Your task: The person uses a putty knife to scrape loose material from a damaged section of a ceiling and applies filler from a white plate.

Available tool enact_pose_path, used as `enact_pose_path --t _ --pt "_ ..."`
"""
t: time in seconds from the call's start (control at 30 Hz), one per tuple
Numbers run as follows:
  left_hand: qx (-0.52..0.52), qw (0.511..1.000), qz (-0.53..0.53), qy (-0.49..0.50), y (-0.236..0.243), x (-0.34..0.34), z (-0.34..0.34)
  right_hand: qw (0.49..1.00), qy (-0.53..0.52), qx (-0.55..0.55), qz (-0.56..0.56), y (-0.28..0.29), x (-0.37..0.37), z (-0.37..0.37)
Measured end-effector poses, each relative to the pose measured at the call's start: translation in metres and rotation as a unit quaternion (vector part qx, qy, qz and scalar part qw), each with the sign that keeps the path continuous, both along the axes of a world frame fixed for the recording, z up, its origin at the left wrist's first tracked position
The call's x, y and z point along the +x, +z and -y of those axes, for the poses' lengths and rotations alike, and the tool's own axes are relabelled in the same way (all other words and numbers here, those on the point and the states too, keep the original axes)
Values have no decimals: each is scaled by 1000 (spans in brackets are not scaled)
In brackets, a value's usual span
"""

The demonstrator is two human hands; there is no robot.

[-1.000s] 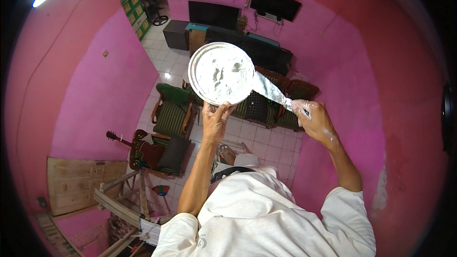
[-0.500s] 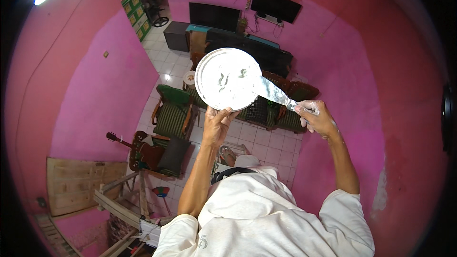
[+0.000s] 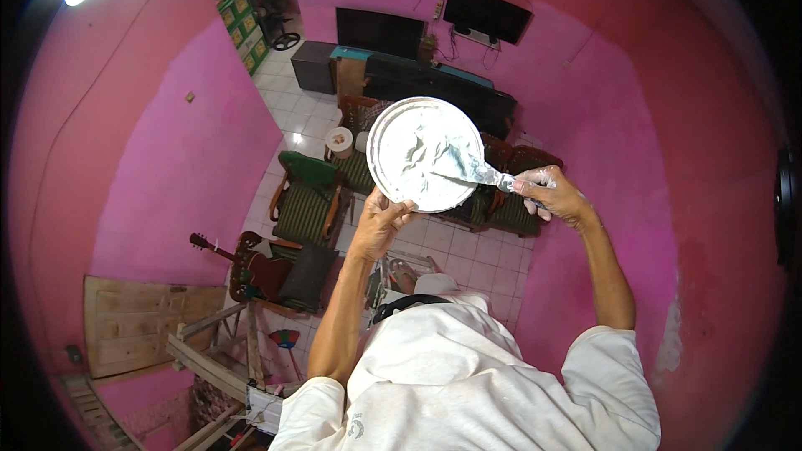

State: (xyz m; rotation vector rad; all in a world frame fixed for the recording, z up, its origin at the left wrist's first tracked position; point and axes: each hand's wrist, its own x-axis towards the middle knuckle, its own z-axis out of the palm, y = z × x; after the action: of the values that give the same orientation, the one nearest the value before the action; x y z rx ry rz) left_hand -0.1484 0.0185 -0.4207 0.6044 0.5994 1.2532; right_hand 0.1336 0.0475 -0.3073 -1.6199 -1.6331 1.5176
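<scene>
A round white tub (image 3: 378, 160) is held up in front of me, with white paste (image 3: 418, 171) showing across its top. My left hand (image 3: 381, 224) grips the tub at its near edge, thumb over the rim and the other fingers mostly hidden beneath. In my right hand (image 3: 553, 197) is a putty knife (image 3: 483, 174), its handle wrapped by paste-smeared fingers. The blade reaches over the rim from the right and lies in the paste, partly coated with it.
Far below are green-striped armchairs (image 3: 307, 207), a guitar (image 3: 251, 271), and a tiled floor (image 3: 451, 242). A wooden scaffold frame (image 3: 213, 367) rises at lower left. Screens (image 3: 380, 32) and a dark cabinet (image 3: 443, 88) stand by the far wall. A pink wall (image 3: 601, 200) runs close on the right.
The tub has shifted right and slightly nearer to me. The putty knife's blade has moved from the right rim further into the paste, and my right hand has come slightly left.
</scene>
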Motion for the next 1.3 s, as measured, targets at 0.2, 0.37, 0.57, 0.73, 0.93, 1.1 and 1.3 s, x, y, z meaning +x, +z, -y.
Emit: enact_pose_path --t 0.2,0.37,0.57,0.73,0.93,1.1,1.3 --pt "-10 1000 19 6 7 5 -1 996 2 62 -61 -24 5 16" --pt "15 999 36 -7 14 2 -1 987 -27 122 -97 -47 1 35" --pt "23 999 23 -6 36 8 10 965 -93 128 -208 -58 -8 63" --pt "7 999 35 -36 -1 0 -10 956 -86 125 -252 -63 -15 73" --pt "122 986 61 -94 74 17 -22 938 -86 103 -319 18 -18 96" --pt "147 977 33 -151 171 31 -70 955 -101 231 -156 129 -2 82" --pt "223 946 58 -226 279 73 -77 926 -168 337 -39 228 27 97"
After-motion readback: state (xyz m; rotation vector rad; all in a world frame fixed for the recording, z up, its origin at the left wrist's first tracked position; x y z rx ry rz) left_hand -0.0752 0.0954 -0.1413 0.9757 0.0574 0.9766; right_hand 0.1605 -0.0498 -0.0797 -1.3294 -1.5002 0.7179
